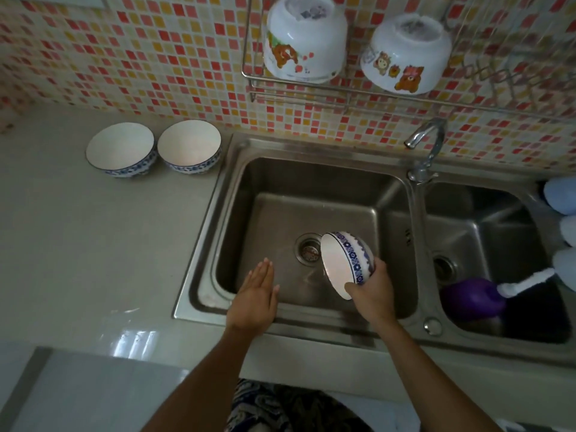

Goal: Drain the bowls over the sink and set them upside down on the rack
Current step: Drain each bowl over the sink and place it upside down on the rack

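Right hand (372, 291) grips a glossy blue-patterned bowl (346, 263) tipped sideways over the steel sink (311, 194), frame centre. Left hand (254, 294) flat, open, empty. Two bowls (121, 149) upper left on smooth counter (78, 244).

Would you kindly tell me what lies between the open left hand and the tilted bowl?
In the head view, only bare sink floor and the drain strainer lie between left hand and bowl.

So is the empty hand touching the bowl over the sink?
Apart. The head view shows the left hand flat and open, with bare sink floor visible between it and the blue-patterned bowl, which only the right hand holds.
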A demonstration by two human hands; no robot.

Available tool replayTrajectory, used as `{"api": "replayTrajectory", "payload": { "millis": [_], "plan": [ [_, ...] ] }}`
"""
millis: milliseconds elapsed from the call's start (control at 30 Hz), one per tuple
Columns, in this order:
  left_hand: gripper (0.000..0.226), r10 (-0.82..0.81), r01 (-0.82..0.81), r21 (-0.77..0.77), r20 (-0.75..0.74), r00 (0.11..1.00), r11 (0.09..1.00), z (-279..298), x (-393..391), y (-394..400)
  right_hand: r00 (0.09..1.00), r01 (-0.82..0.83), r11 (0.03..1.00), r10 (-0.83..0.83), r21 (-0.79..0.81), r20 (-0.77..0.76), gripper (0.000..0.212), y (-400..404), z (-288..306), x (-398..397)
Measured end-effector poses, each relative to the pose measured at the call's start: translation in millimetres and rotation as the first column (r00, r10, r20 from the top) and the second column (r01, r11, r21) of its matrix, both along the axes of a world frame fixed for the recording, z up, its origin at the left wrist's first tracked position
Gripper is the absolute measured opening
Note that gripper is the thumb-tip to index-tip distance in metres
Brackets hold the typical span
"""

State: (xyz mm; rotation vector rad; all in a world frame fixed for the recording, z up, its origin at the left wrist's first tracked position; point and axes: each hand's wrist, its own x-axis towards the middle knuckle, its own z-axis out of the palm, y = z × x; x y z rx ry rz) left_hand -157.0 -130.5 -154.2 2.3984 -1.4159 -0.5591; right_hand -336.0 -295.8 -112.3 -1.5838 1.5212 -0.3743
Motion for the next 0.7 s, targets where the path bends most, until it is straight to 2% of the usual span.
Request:
{"api": "replayTrajectory", "payload": {
  "millis": [133,267,367,467,600,667,700],
  "plan": [
    [0.065,-0.006,0.007,-0.033,0.036,0.999,0.999,1.0,-0.5,0.6,0.983,-0.162,0.963,0.138,-0.216,-0.124,0.090,4.7,-6.2,0.1],
    [0.064,-0.008,0.009,-0.040,0.040,0.999,0.999,3.2,-0.9,0.2,0.937,-0.341,0.855,0.278,-0.391,-0.210,0.088,6.7,-4.3,-4.6],
    [0.062,-0.013,0.015,-0.040,0.042,0.999,0.999,0.6,0.4,0.6,0.917,-0.392,0.806,0.305,-0.443,-0.257,0.087,8.4,-4.2,-6.4],
    [0.060,-0.011,0.012,-0.033,0.054,0.998,0.999,-3.3,1.0,1.9,0.926,-0.373,0.814,0.294,-0.445,-0.238,0.084,9.5,-2.0,-4.1],
    [0.060,0.000,0.005,-0.058,0.070,0.998,0.998,-1.0,-1.2,2.2,0.974,-0.208,0.933,0.172,-0.293,-0.145,0.084,9.5,-7.2,3.2],
    [0.061,0.016,-0.012,-0.065,0.052,0.999,0.998,-0.4,-1.2,2.9,1.000,0.020,0.998,-0.021,-0.058,-0.022,0.073,7.0,-9.3,9.3],
    [0.061,0.025,-0.022,-0.068,0.038,0.999,0.997,-0.1,-1.9,2.7,0.979,0.157,0.978,-0.172,0.135,0.107,0.064,5.3,-6.8,11.3]
  ]
}}
